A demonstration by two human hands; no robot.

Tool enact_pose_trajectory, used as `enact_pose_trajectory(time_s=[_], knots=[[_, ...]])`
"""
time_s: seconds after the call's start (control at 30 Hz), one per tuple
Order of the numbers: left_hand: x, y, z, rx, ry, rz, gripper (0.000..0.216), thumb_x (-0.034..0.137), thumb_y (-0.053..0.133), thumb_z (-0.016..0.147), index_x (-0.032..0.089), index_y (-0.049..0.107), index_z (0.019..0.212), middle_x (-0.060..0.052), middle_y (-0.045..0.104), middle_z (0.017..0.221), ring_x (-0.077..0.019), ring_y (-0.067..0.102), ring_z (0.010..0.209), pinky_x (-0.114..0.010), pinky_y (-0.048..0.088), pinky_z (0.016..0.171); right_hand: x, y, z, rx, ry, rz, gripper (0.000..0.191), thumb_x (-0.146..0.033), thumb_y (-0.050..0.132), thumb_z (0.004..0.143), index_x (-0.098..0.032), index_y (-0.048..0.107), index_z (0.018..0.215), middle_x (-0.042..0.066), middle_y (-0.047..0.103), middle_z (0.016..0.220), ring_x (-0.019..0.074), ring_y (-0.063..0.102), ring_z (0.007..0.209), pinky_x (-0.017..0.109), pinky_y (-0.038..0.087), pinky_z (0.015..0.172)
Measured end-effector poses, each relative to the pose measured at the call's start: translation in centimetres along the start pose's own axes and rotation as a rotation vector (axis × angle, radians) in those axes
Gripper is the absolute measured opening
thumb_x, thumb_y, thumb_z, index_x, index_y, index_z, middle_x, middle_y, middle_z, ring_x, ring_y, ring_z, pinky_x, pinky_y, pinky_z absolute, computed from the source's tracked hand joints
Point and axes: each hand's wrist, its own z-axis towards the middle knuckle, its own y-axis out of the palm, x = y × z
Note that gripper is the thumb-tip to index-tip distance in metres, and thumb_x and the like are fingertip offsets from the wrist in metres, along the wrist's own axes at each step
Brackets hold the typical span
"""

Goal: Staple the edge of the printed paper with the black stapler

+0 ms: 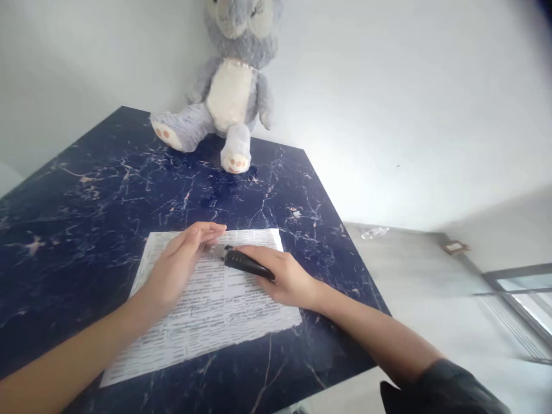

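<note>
A printed sheet of paper (207,310) lies on a dark blue marbled table (86,218). My left hand (179,267) rests flat on the sheet's upper part, fingers stretched out and close together. My right hand (284,276) is closed on a black pen-like marker (246,263), its tip pointing left toward my left fingertips, just over the top of the sheet.
A grey and cream plush toy (228,86) sits at the table's far edge against the white wall. The table's right edge (345,241) drops to a pale floor, where a small clear object (374,232) lies. A window frame (517,293) shows at lower right.
</note>
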Motion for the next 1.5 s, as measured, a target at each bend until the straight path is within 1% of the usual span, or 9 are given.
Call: enact_pose_trajectory(time_s=[0.1,0.2,0.53,0.7,0.9,1.0,1.2,1.37,1.5], knots=[[0.5,0.3,-0.2,-0.068,-0.033,-0.127,0.041,0.061,0.064,0.102,0.026,0.076,0.119,-0.008,0.073,0.136,-0.0298,0.064,0.133,-0.051,0.044,0.125,-0.4,0.0,-0.3,0.092,-0.136,-0.229,0.086,0.006,0.042,0.093,-0.023,0.026,0.173,0.015,0.057,0.161,0.0259,0.047,0.157,0.055,0.047,0.128],[0.7,0.8,-0.5,-0.147,-0.104,-0.227,0.037,0.058,0.066,0.102,0.027,0.075,0.119,-0.009,0.075,0.131,-0.0294,0.069,0.124,-0.05,0.052,0.118,-1.0,0.2,-0.3,0.109,-0.196,-0.289,0.089,0.007,0.039,0.094,-0.025,0.021,0.174,0.014,0.057,0.162,0.0259,0.046,0.158,0.057,0.047,0.128],[1.3,0.8,-0.6,-0.207,-0.119,-0.299,0.052,0.065,0.06,0.103,0.02,0.078,0.119,-0.015,0.077,0.128,-0.0344,0.068,0.129,-0.053,0.052,0.116,-0.4,-0.3,-0.3,0.213,0.176,0.22,0.061,-0.018,0.073,0.092,-0.022,0.058,0.151,0.011,0.075,0.138,0.0266,0.077,0.116,0.045,0.063,0.104],[1.8,0.0,-0.7,-0.338,-0.223,-0.287,0.028,0.044,0.074,0.1,0.027,0.079,0.122,-0.011,0.072,0.139,-0.0321,0.066,0.131,-0.047,0.054,0.111,0.3,0.0,-0.6,0.166,0.108,0.305,0.057,-0.021,0.076,0.094,-0.025,0.062,0.15,0.011,0.074,0.138,0.0272,0.074,0.119,0.047,0.062,0.105],[1.3,-0.6,-0.8,-0.496,-0.32,-0.212,0.042,0.04,0.091,0.085,0.033,0.076,0.124,-0.009,0.073,0.132,-0.0287,0.068,0.123,-0.041,0.055,0.099,-0.6,0.8,0.0,0.112,-0.093,0.357,0.066,-0.012,0.073,0.093,-0.029,0.058,0.156,0.012,0.069,0.144,0.0278,0.065,0.135,0.05,0.057,0.112],[1.3,-0.4,-0.5,-0.407,-0.254,-0.108,0.034,0.044,0.087,0.088,0.027,0.075,0.116,-0.01,0.073,0.122,-0.0276,0.068,0.115,-0.04,0.054,0.094,-0.8,0.9,0.5,0.092,0.013,0.349,0.068,-0.011,0.07,0.093,-0.028,0.055,0.157,0.012,0.067,0.144,0.0273,0.066,0.13,0.049,0.056,0.111],[2.1,-0.8,-0.3,0.01,0.228,0.373,0.022,0.046,0.066,0.103,0.024,0.068,0.1,-0.002,0.067,0.098,-0.021,0.061,0.096,-0.034,0.044,0.088,-0.4,0.0,0.6,0.008,0.11,0.3,0.067,-0.007,0.068,0.087,-0.024,0.058,0.151,0.011,0.068,0.134,0.0265,0.068,0.12,0.046,0.057,0.105],[2.5,-1.4,-0.2,0.068,0.368,0.407,0.024,0.043,0.06,0.105,0.024,0.068,0.094,-0.001,0.063,0.09,-0.0199,0.057,0.085,-0.034,0.042,0.081,0.7,-2.7,-4.5,0.011,0.205,0.236,0.061,-0.019,0.07,0.094,-0.025,0.054,0.153,0.013,0.066,0.14,0.028,0.068,0.123,0.048,0.057,0.107],[2.6,-1.2,-0.1,0.084,0.387,0.4,0.029,0.046,0.056,0.106,0.025,0.07,0.092,-0.002,0.064,0.088,-0.0208,0.057,0.084,-0.034,0.043,0.083,2.6,-5.1,-9.7,0.093,0.314,0.268,0.054,-0.046,0.061,0.107,-0.028,0.051,0.157,0.014,0.061,0.15,0.0308,0.066,0.132,0.049,0.057,0.11]])
